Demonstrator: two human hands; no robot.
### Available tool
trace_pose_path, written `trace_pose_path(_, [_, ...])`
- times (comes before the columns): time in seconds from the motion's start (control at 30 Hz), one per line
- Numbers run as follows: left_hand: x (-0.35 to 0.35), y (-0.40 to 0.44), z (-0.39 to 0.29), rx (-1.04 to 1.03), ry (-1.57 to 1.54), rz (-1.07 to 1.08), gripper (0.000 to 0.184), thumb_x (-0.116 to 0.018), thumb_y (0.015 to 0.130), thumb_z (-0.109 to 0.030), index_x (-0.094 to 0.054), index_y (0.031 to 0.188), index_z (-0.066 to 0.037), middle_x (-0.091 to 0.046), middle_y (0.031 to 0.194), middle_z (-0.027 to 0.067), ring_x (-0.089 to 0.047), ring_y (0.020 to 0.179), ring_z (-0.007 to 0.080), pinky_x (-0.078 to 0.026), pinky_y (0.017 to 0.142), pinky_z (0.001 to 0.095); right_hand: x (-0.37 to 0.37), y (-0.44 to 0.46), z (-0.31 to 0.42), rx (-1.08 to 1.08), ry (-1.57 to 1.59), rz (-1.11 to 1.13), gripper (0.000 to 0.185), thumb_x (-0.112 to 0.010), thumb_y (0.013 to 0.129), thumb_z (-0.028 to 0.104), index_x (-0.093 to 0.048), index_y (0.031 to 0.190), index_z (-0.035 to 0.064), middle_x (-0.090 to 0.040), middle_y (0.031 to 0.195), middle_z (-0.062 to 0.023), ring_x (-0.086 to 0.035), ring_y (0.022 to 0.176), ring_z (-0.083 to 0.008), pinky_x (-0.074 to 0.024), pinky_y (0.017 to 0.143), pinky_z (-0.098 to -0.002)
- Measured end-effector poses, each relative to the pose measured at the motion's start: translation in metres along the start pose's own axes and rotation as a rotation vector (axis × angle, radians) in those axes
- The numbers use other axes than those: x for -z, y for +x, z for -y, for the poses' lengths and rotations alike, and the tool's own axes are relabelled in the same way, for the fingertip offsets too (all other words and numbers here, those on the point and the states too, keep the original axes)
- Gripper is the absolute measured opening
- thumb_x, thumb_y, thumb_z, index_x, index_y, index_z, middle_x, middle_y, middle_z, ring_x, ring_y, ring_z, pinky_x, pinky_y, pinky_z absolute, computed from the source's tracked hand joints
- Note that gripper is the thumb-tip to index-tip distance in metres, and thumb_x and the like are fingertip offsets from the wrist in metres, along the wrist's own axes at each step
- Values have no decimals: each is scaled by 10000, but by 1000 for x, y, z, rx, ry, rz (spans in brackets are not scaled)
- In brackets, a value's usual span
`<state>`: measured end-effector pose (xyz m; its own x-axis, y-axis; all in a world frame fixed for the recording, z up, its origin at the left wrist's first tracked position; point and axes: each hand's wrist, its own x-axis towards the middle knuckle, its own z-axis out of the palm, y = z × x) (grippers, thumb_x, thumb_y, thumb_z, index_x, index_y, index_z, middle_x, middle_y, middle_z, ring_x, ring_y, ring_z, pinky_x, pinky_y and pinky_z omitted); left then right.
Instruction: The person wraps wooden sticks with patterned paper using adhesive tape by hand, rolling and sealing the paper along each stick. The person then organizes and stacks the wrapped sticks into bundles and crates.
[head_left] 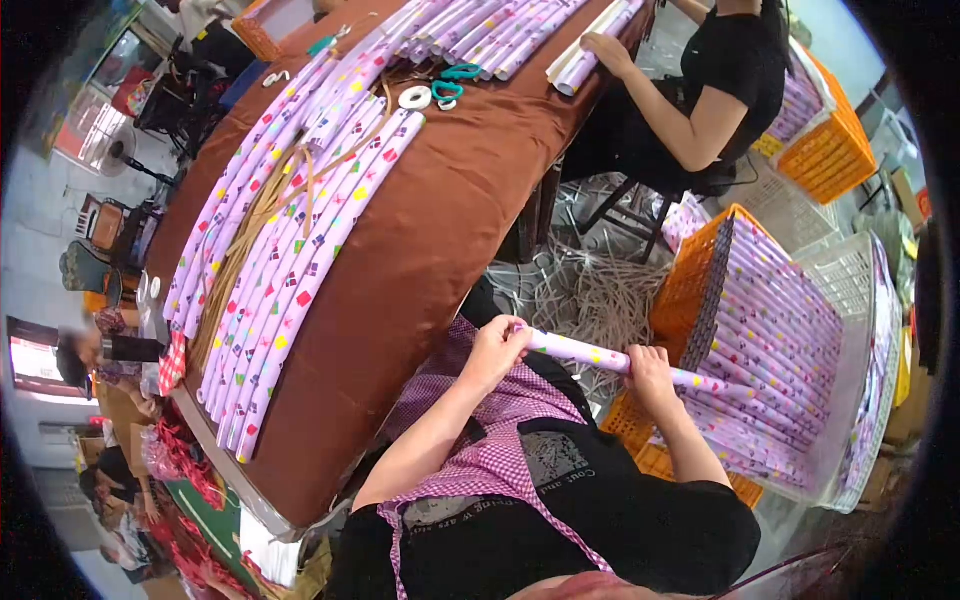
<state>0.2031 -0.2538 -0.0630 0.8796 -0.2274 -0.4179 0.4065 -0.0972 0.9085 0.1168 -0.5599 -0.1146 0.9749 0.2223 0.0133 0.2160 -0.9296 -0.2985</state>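
My left hand (500,350) has its fingers closed round the upper left end of a rolled lilac patterned paper tube (575,349). Farther along the same tube, my right hand (650,376) is wrapped round it. The tube slants down to the right, its far end over many similar rolls (770,340) packed in a basket. To the left, a row of more lilac rolls (290,300) lies on the brown cloth-covered table (430,240), with tan strips (250,235) among them.
Teal-handled scissors (447,92) and a white tape roll (414,98) lie on the table. A seated person (715,90) touches rolls at its far edge. Orange baskets (690,280), (825,150) stand at right. White strips (590,300) litter the floor. Other people are at lower left.
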Motion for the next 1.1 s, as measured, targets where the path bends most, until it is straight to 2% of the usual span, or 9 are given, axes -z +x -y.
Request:
trace_pose_path(0.2, [12,-4,14,-139,412,55,268,-659,903,-174,-610,1095,7,-650,941,92,-623,806,166,-514,700,325,-8,-7,-2,51,-74,101,306,-701,706,130,-519,945,75,-616,887,-120,-598,891,-319,-413,846,-437])
trace_pose_path(0.27, [8,-14,7,-640,981,-242,361,-688,848,-173,-600,1156,-6,-604,1145,146,-587,1005,259,-477,864,410,-8,-8,1,70,-102,129,283,-696,727,141,-514,933,76,-618,881,-121,-602,884,-318,-413,844,-432])
trace_pose_path(0.3, [7,-22,-8,-621,1094,-150,457,-700,813,-214,-588,1209,-17,-527,1279,164,-508,1160,324,-395,1010,466,-7,-6,5,77,-124,153,262,-691,748,153,-509,921,78,-619,874,-123,-606,878,-317,-413,842,-427])
trace_pose_path(0.33, [5,-30,-17,-614,1091,-165,457,-700,813,-214,-588,1209,-17,-527,1279,164,-508,1160,324,-395,1010,466,1,0,15,92,-127,156,262,-691,748,153,-509,921,78,-619,874,-123,-606,878,-317,-413,842,-427])
trace_pose_path(0.4, [1,-43,-30,-1004,1361,-149,477,-699,813,-242,-589,1222,-23,-539,1266,136,-501,1192,330,-366,1053,495,26,11,40,101,-95,139,274,-708,757,164,-512,925,74,-621,873,-126,-610,883,-321,-426,832,-429])
trace_pose_path(0.53, [2,-54,-37,-947,1634,-109,423,-607,835,-203,-600,1198,13,-602,1132,141,-532,1163,317,-346,1079,512,63,43,83,204,-132,129,171,-629,808,161,-520,907,74,-638,818,-117,-636,824,-310,-455,796,-429])
trace_pose_path(0.57, [6,-54,-42,-1026,1608,-185,287,-584,821,-180,-634,1038,0,-616,927,117,-584,995,274,-404,1002,464,64,49,88,248,-140,114,160,-623,809,161,-527,902,72,-644,815,-121,-641,811,-311,-464,782,-428])
trace_pose_path(0.7, [24,-60,-40,-1005,1604,-247,72,-604,785,-150,-554,757,-108,-507,683,43,-534,669,196,-409,689,348,68,65,109,312,-163,83,95,-592,817,154,-549,839,72,-652,783,-123,-649,763,-312,-485,747,-424])
trace_pose_path(1.1, [56,-87,-48,-965,1552,-304,67,-604,759,-129,-544,736,-111,-523,681,44,-549,657,213,-415,655,365,87,65,132,447,1,-62,154,-649,802,178,-547,871,86,-625,757,-94,-650,737,-275,-493,713,-388])
